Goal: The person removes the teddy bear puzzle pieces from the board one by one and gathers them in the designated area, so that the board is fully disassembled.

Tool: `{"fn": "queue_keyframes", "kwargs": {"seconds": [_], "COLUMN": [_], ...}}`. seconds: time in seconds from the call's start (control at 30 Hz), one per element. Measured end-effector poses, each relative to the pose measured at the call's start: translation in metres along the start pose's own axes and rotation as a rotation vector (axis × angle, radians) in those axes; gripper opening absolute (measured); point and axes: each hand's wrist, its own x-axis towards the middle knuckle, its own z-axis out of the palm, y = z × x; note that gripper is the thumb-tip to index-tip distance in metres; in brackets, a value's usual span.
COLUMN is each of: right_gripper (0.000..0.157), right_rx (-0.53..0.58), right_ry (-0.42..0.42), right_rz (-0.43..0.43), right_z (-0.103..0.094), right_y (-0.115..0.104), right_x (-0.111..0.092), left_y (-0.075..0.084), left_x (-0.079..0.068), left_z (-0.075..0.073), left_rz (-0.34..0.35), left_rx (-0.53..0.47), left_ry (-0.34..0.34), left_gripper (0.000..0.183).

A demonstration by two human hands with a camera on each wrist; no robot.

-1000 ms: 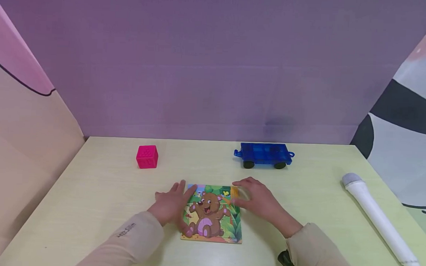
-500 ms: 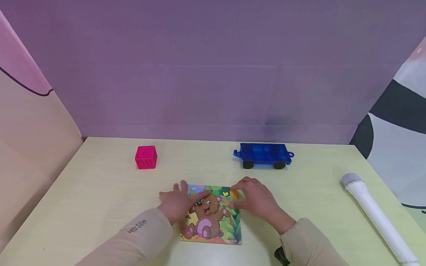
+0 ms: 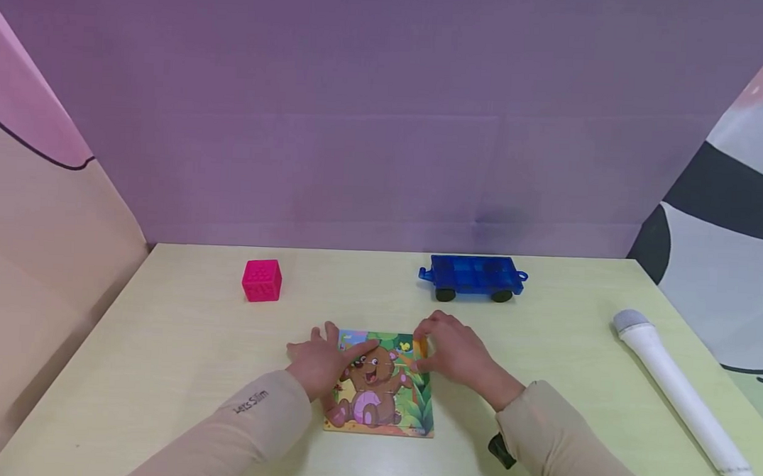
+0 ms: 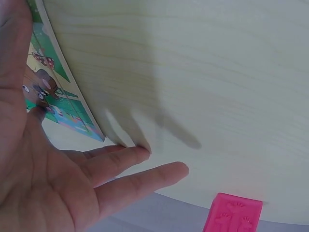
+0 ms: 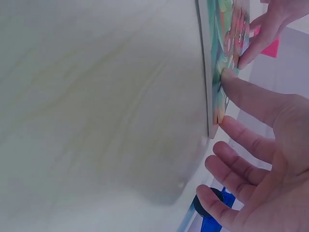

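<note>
A square picture puzzle [image 3: 381,401] with a brown bear on it lies flat on the table. From its left side my left hand [image 3: 318,363] reaches over, the index finger extended across the top of the picture and the thumb at the lower left. Its other fingers spread out past the puzzle's edge in the left wrist view. At the upper right corner is my right hand [image 3: 460,351]. The right wrist view shows its thumb [image 5: 234,84] on the picture's face and its index fingertip at the corner, the remaining fingers loosely bent beyond the edge.
A pink cube [image 3: 262,281] sits at the back left of the table [image 3: 179,343]. Behind the puzzle, to the right, stands a blue toy wagon [image 3: 472,274] with black wheels. A white toy microphone [image 3: 681,400] lies along the right side. A purple backdrop [image 3: 386,124] rises behind.
My left hand has moved right, its index finger now reaching across the picture's top. My right thumb and index finger have closed in slightly on the upper right corner.
</note>
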Motion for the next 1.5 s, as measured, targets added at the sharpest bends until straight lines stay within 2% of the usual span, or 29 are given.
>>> {"fn": "queue_keyframes", "kwargs": {"seconds": [0.27,0.43,0.67,0.93,1.13,1.23,1.5], "right_gripper": [0.042,0.040,0.038,0.036,0.038,0.037,0.039], "right_rx": [-0.038,0.019,0.052,-0.035,-0.126,-0.098,-0.001], "right_ry": [0.021,0.016,0.002,-0.021,0.044,0.053,-0.004], "right_rz": [-0.009,-0.018,-0.063,-0.092,-0.212,-0.229,-0.185], "right_z": [0.004,0.005,0.002,-0.005,-0.009,-0.015,-0.033], "right_y": [0.003,0.004,0.006,0.009,0.016,0.022,0.049], "right_x": [-0.003,-0.001,-0.001,0.003,0.001,0.000,-0.009], "left_y": [0.000,-0.001,0.000,0.000,0.000,0.000,0.000], "left_x": [0.002,0.004,-0.003,0.000,0.000,0.000,-0.001], "left_z": [0.000,0.004,-0.003,-0.001,0.000,0.000,-0.001], "left_rz": [-0.002,-0.009,-0.013,-0.025,-0.024,-0.020,-0.022], "left_rx": [0.022,0.007,-0.020,-0.015,0.020,-0.009,-0.028], "left_ry": [0.005,0.001,-0.001,-0.016,0.001,-0.003,-0.007], "left_gripper": [0.117,0.114,0.113,0.113,0.117,0.115,0.116]}}
